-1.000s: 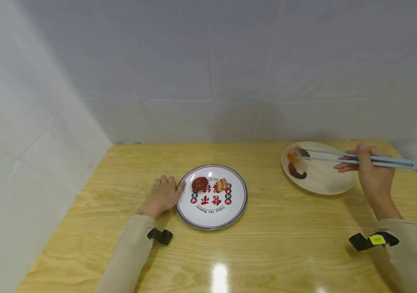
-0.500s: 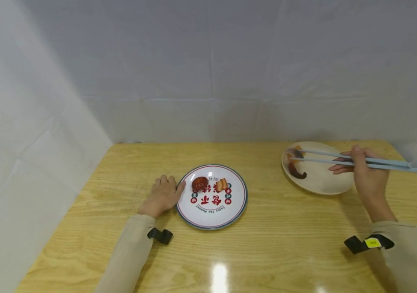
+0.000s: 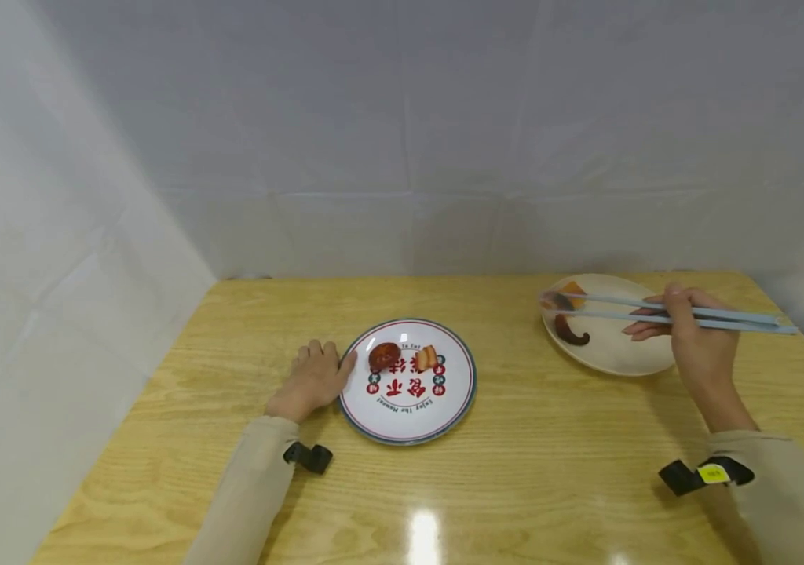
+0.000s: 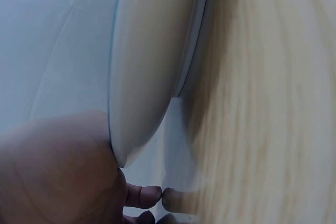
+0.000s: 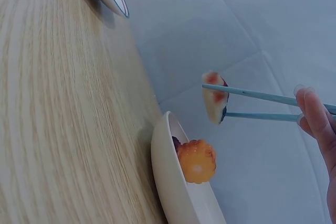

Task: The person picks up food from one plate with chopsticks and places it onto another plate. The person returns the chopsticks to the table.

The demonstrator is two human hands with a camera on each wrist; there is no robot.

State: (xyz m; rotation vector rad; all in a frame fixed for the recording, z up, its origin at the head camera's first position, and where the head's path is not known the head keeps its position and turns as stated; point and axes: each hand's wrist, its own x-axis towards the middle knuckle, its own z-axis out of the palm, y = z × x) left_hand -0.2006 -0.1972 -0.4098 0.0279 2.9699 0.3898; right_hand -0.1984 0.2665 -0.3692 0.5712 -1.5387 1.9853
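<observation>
My right hand (image 3: 706, 345) grips a pair of light-blue chopsticks (image 5: 257, 94). Pinched between their tips is a small food piece (image 5: 214, 98), pale with reddish patches and a dark back, raised over the left rim of a cream oval plate (image 3: 631, 345). On that plate lie an orange scalloped piece (image 5: 197, 162) and a dark brown curved piece (image 3: 571, 331). My left hand (image 3: 313, 380) rests by a round white plate (image 3: 407, 428) with red lettering, thumb at its rim, other fingers stretched on the table. A glossy red-brown piece (image 3: 384, 357) and a layered tan piece (image 3: 426, 359) lie on it.
Both plates stand on a light wooden table (image 3: 508, 486), the oval one near the back right edge. White sheeting (image 3: 402, 173) hangs behind the table and along its sides. Each sleeve carries a black wrist camera, the left one (image 3: 308, 456) low over the table.
My right hand has moved left with the chopsticks, carrying the pinched piece off the orange piece toward the oval plate's left rim. My left hand and the round plate stay in place.
</observation>
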